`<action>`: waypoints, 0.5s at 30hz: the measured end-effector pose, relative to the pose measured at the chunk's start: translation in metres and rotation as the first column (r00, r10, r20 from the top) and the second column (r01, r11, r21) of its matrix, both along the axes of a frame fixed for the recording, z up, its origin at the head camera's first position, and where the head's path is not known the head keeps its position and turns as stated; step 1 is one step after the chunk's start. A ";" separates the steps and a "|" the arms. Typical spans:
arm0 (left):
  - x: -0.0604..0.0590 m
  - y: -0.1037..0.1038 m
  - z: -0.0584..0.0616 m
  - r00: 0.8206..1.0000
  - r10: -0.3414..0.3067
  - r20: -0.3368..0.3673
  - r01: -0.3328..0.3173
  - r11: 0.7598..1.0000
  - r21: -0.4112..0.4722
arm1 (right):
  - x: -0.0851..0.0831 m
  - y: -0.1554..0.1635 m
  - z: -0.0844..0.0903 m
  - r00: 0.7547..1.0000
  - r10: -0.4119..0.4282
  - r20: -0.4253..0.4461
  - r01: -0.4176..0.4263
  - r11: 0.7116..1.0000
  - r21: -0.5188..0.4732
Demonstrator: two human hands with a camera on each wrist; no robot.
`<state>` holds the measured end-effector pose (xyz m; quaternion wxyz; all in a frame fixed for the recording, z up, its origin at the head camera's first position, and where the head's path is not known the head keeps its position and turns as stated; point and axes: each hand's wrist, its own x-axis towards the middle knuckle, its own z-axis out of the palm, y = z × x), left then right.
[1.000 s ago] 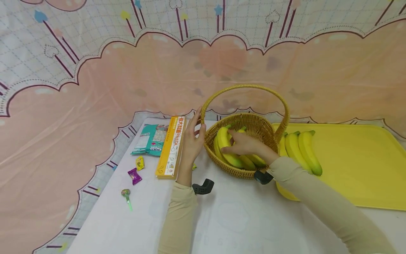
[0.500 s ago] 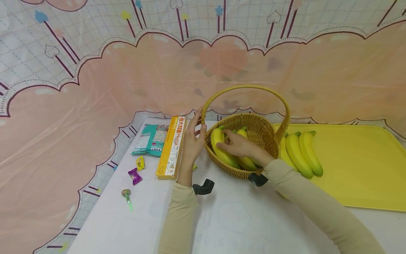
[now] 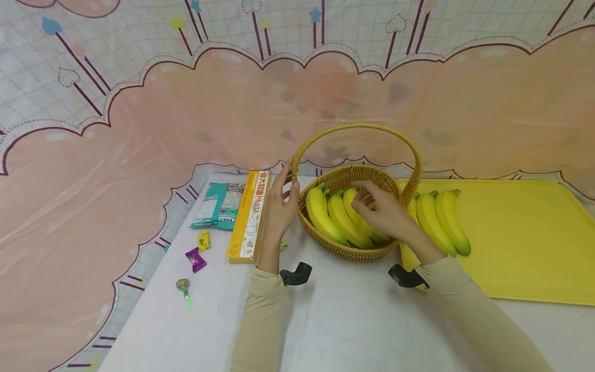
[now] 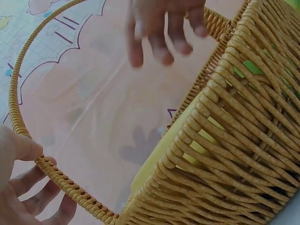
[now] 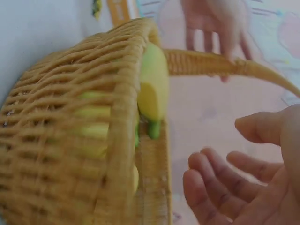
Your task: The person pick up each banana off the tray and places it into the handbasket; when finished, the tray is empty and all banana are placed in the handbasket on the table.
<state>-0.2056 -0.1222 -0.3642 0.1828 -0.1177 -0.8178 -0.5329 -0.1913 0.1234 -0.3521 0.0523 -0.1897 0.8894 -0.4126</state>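
A woven basket [image 3: 358,250] with a tall hoop handle [image 3: 355,126] stands mid-table and holds a bunch of yellow bananas [image 3: 332,219]. My left hand [image 3: 281,204] grips the handle at its left foot; the left wrist view shows the thumb and fingers [image 4: 28,180] curled round the handle [image 4: 65,185]. My right hand [image 3: 386,214] hovers over the basket's right side with loose, spread fingers and holds nothing. In the right wrist view that hand [image 5: 243,187] is apart from the basket rim [image 5: 117,70], and a banana tip [image 5: 152,93] pokes above it. A second banana bunch [image 3: 441,219] lies on the yellow tray [image 3: 520,243].
Left of the basket lie an orange pasta box [image 3: 251,214], a teal packet [image 3: 218,204], two wrapped candies [image 3: 204,239] [image 3: 195,258] and a lollipop [image 3: 183,287]. A pink patterned cloth backs the table. The tray's right part is bare.
My right hand has let go of the bananas in the basket and drawn back to the right. The bunch now lies settled inside. My left hand stays on the handle.
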 end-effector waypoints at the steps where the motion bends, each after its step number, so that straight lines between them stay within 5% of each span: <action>1: 0.000 0.000 0.000 1.000 -0.002 0.000 0.002 1.000 -0.006 | 0.004 0.006 -0.001 1.000 -0.004 -0.007 0.004 1.000 -0.022; 8: 0.000 -0.001 -0.003 0.999 0.004 -0.049 -0.006 0.999 -0.047 | 0.032 0.046 -0.006 0.992 -0.116 -0.053 0.111 0.990 -0.089; 12: -0.005 -0.002 -0.008 0.998 -0.029 -0.060 0.033 0.996 0.077 | 0.038 0.074 -0.011 0.973 -0.207 -0.101 0.190 0.969 -0.156; 15: -0.007 -0.002 -0.011 0.999 -0.053 0.006 0.050 0.975 0.216 | 0.037 0.097 -0.018 0.956 -0.277 -0.092 0.252 0.943 -0.219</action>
